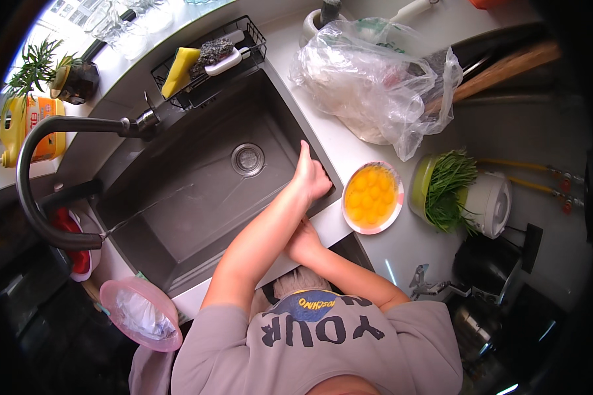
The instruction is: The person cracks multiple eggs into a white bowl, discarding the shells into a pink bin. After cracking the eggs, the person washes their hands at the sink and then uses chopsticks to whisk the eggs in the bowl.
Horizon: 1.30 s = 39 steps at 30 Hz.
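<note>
My left hand (312, 174) hangs over the right end of the dark sink (197, 212). Its fingers are curled, one digit points away from me, and I see nothing held in it. My right hand (302, 242) lies at the sink's front rim, partly covered by my left forearm; its fingers are mostly hidden. Right of the sink, nearest my left hand, a plate (400, 195) with a pink-and-white rim holds several raw egg yolks (370, 192) in their whites. From the black tap (59, 121) a thin streak, apparently water, slants into the sink.
A wire rack (257, 42) carries a yellow sponge (180, 73) and a scouring pad (212, 52). Behind the plate sits a clear plastic bag (360, 84). Farther right, a green container (417, 190) holds chives (449, 187). A lined pink bin (111, 296) stands at lower left.
</note>
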Available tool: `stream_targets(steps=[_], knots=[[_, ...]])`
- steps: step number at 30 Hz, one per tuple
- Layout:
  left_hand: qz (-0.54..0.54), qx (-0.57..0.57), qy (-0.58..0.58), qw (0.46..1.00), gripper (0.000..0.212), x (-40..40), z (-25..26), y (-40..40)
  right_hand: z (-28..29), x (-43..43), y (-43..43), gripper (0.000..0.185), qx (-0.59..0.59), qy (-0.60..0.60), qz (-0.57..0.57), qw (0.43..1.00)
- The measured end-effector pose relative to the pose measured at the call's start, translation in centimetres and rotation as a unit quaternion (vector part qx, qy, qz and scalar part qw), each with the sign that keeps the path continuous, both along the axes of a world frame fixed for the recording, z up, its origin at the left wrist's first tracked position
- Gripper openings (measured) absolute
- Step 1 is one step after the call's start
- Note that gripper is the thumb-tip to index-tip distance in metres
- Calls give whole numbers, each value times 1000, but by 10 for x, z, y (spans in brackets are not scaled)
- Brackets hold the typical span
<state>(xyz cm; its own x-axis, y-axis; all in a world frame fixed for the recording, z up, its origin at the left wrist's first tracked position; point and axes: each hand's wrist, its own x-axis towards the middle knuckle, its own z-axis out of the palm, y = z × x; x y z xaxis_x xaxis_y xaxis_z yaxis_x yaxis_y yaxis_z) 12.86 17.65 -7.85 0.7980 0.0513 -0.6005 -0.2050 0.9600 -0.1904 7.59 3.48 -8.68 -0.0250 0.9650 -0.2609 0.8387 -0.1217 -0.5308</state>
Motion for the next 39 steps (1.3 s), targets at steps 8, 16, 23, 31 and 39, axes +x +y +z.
stream_targets(steps=[8,16,23,31,39], knots=[[258,162,160,939,79,-39,-17,135,13,15,-5,46,21,15,53,998],[618,116,95,772,42,-284,-31,138,26,18,14,25,70,151,41,985],[549,156,57,820,38,-349,40,90,73,15,61,26,-57,156,134,977],[481,219,280,802,18,-303,31,124,54,-15,92,51,11,31,239,971],[-217,722,610,242,64,-239,54,117,130,39,129,50,37,-62,309,948]])
